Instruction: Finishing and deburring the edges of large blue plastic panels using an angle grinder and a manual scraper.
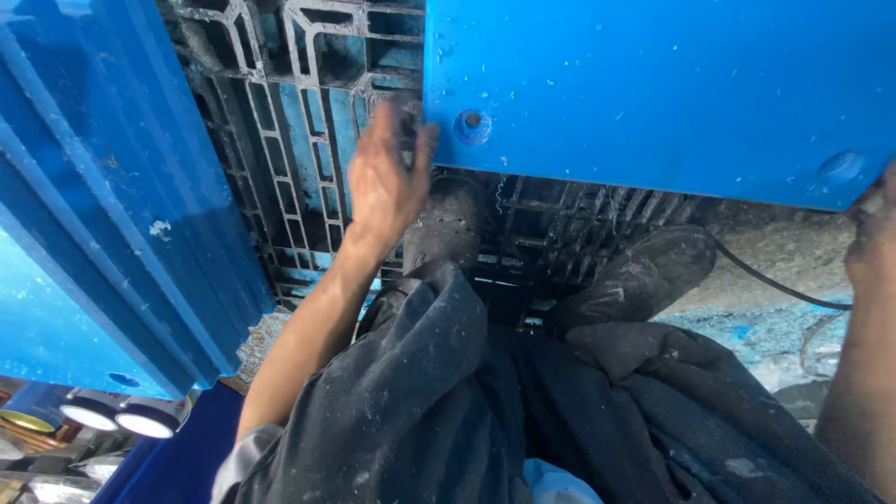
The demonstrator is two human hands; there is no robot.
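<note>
My left hand [387, 177] is up at the near left corner of the blue plastic panel [653, 89], the fingers held close together and curled over its edge — the fingertips blur against the plastic, so I cannot tell how hard they press. My right hand [873, 233] is at the panel's far right corner, mostly cut off by the frame; its fingers seem to hook under the edge, though I cannot tell whether they are spread. The panel lies across the top of the view, dusted with pale shavings, with a round fastener [472, 124] just beside my left fingertips. Below it sits a black grid pallet [289, 140], and my two dusty boots (the left one [446, 224], the right one [644, 275]) stand on it. A black cable [775, 285] trails across the ground to the right — near my right wrist.
</note>
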